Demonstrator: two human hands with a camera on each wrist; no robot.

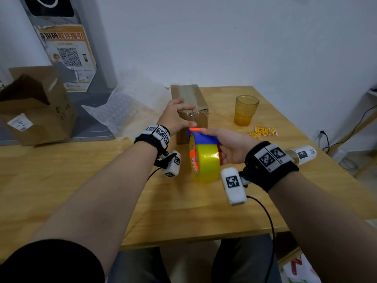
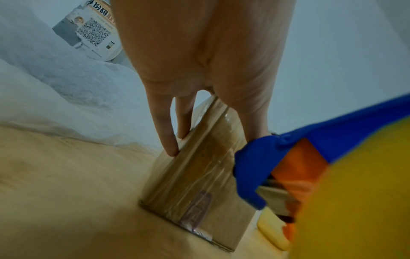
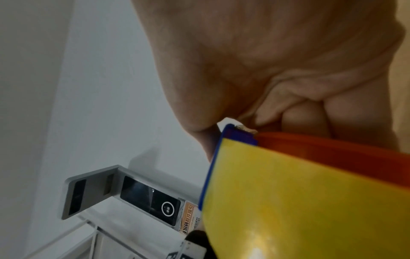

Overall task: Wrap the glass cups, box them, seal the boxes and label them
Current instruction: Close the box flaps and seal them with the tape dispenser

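Note:
A small cardboard box (image 1: 192, 99), with brown tape along its top seam, stands in the middle of the wooden table (image 1: 91, 180). My left hand (image 1: 181, 115) rests over its near left corner with straight fingers. In the left wrist view the fingers (image 2: 168, 140) touch one edge of the box (image 2: 195, 175) and the thumb touches the other. My right hand (image 1: 228, 144) grips a blue and orange tape dispenser (image 1: 204, 137) carrying a yellow tape roll (image 1: 206, 162). The dispenser's front end meets the box's near face. An amber glass cup (image 1: 245, 110) stands unwrapped to the right of the box.
Yellow and red label stickers (image 1: 263, 131) lie right of the dispenser. A sheet of bubble wrap (image 1: 126, 107) lies left of the box. A larger open cardboard box (image 1: 38, 107) stands at far left. A white-labelled roll (image 1: 304, 154) lies behind my right wrist.

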